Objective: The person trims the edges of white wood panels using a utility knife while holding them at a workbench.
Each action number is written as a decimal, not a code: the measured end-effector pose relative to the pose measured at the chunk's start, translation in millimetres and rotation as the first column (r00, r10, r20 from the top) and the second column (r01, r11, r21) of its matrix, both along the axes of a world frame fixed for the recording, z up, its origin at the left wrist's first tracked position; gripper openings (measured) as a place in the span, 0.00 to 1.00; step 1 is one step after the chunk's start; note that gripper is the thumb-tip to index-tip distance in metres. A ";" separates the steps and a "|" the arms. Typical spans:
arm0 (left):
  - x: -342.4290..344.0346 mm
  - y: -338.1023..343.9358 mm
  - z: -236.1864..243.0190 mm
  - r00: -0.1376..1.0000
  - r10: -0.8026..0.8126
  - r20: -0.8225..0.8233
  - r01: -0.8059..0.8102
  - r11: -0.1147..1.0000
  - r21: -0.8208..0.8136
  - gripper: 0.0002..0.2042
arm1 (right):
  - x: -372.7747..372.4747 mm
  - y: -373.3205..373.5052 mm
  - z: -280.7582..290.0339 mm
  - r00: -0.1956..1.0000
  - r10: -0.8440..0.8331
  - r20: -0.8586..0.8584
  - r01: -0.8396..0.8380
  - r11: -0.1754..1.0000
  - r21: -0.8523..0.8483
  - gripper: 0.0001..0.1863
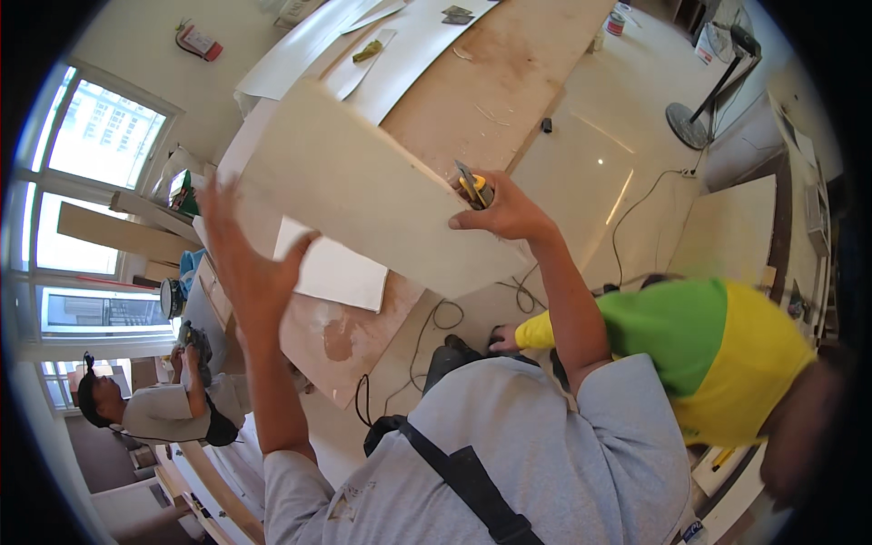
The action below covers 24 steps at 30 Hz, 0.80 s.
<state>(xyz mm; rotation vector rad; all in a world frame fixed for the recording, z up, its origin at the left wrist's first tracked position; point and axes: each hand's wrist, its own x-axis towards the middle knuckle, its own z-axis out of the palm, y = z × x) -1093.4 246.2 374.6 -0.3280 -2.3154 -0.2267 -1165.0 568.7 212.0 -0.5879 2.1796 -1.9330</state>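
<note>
So the big one here is the pale panel (pixel 372 173), held up around 11 o'clock if you treat the view like a dial with 12 at the top. Right hand (pixel 500 207), out at 1 o'clock, has its fingers wrapped round a yellow-and-dark utility knife (pixel 476 189), blade poking toward 11, and the thumb lies over the panel's face near its long edge. Left hand (pixel 243 263) at 9 o'clock is motion-blurred, fingers and thumb spread well apart by the panel's other edge; honestly can't tell if it's touching. Writing-wise: the red fire extinguisher (pixel 198 42) at 10 to 11 carries a pale label, the can (pixel 615 23) at 1 has a red one, and there's a small print on the grey shirt (pixel 518 436) toward 7, too fuzzy to make out. Edges: the panel's near end sticks out past the stained bench (pixel 341 341) over the floor (pixel 581 154), and a white sheet (pixel 341 277) lies underneath at 9. Floor runs off toward 2, up to a standing fan (pixel 690 123), with a loose cable (pixel 622 236) across it at 3. Elbow room's tight on the right: a co-worker in green and yellow (pixel 672 331) is right beside that arm, between 3 and 4. Another person (pixel 173 404) is at 8, well apart.
</note>
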 end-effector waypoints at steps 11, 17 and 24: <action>50.0 -67.8 -12.5 0.667 -0.367 0.649 -0.145 0.789 0.597 0.15 | -10.0 -3.8 35.8 0.935 0.244 -0.256 -0.190 0.957 0.218 0.22; 82.5 -56.5 -54.9 0.666 -0.218 0.713 -0.350 0.753 0.557 0.16 | -0.5 38.5 -47.8 0.771 -0.621 -0.144 0.632 0.718 0.290 0.24; 80.2 -52.5 -65.7 0.682 -0.126 0.720 -0.313 0.840 0.444 0.12 | 82.1 -16.3 -170.0 0.873 -0.451 0.187 0.325 0.822 0.468 0.26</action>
